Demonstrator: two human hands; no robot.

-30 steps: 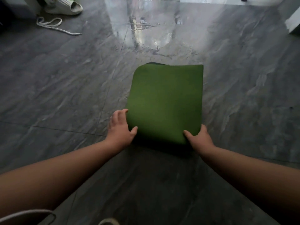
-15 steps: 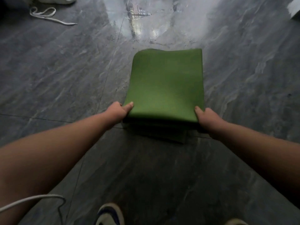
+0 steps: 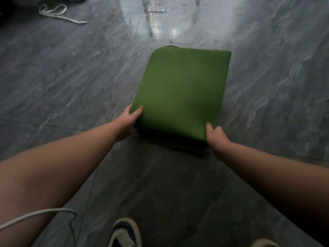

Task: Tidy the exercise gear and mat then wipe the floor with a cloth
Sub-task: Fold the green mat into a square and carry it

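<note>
1. Where the two arms reach forward from the bottom of the head view, a folded green mat (image 3: 181, 93) is held out in front of the person, over the grey marbled floor (image 3: 62, 77).
2. Its top face is a plain, matte, mid-green sheet with rounded far corners and no visible print or pattern.
3. Along the near edge several stacked layers show as darker green bands under the top fold, so the mat is doubled over on itself more than once.
4. That near edge casts a dark shadow on the tiles below; whether the far end touches the floor cannot be told.
5. A left hand (image 3: 129, 120) grips the mat's near left corner, the thumb (image 3: 138, 111) pressed flat on the top face and the other fingers curled round the side edge.
6. A right hand (image 3: 216, 134) grips the near right corner in the same way, thumb on top of the green surface and the remaining fingers hidden beneath the folds.
7. Both hands are closed round the mat rather than spread; each sits at one end of the near edge, well apart from the other.
8. A white cord (image 3: 58, 14) lies in loops on the floor at the far left, well apart from the mat.
9. Near the bottom edge a dark-and-white shoe (image 3: 124, 232) points forward, and another thin white cord (image 3: 35, 216) curves across the lower left beside the left forearm.
10. Bright reflections gleam on the polished tiles beyond the mat's far edge.
</note>
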